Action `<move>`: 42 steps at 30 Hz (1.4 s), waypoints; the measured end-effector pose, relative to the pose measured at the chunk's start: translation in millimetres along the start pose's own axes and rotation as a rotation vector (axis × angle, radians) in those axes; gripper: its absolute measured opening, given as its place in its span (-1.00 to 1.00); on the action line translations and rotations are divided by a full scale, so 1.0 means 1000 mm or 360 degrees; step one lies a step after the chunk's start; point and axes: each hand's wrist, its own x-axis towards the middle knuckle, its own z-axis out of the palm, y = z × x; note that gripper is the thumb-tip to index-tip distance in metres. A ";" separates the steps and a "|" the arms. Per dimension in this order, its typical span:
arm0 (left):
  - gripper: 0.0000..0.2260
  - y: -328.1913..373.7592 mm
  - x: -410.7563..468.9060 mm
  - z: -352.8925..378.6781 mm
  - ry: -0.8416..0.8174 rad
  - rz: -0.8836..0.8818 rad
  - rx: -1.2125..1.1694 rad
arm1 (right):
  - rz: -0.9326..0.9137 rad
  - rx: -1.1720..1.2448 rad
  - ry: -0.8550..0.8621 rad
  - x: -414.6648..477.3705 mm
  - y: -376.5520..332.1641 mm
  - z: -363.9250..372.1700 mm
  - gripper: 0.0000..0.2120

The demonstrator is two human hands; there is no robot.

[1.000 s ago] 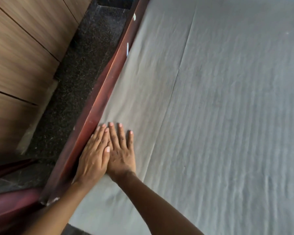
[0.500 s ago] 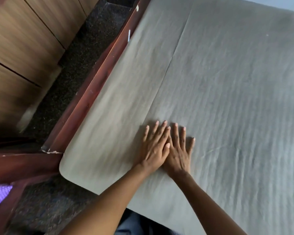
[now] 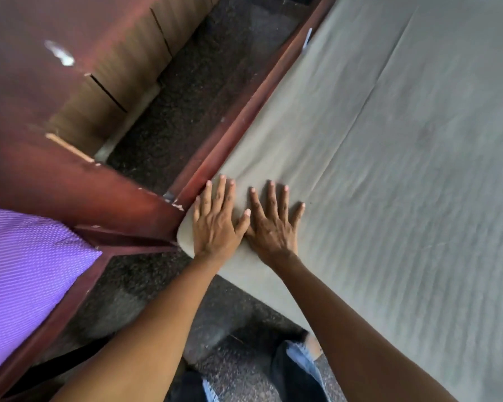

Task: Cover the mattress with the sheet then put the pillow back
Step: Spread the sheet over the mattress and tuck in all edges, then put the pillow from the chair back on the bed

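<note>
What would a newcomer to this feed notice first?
Two flat hands, the left hand and the right hand, press side by side on the grey sheet at the mattress's rounded near corner. Beside them runs the reddish wooden bed frame, and bright purple dotted fabric fills the left edge.

The left hand (image 3: 215,227) and right hand (image 3: 273,230) now press the sheet (image 3: 389,169) at its corner, not mid-sheet. Their fingers no longer overlap.
</note>
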 end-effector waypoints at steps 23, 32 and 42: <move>-0.67 -0.251 -0.162 -0.056 0.0148 -0.0094 -0.0415 | -0.0616 -0.0014 0.0240 -0.102 -0.255 0.097 -0.58; -0.64 -0.409 -0.188 -0.114 0.0480 -0.0408 -0.0207 | -0.1052 -0.0003 0.0438 -0.044 -0.412 0.106 -0.52; -0.43 -0.526 -0.184 -0.104 0.0550 -0.1448 -0.0218 | -0.1091 -0.0246 0.0241 0.049 -0.508 0.106 -0.37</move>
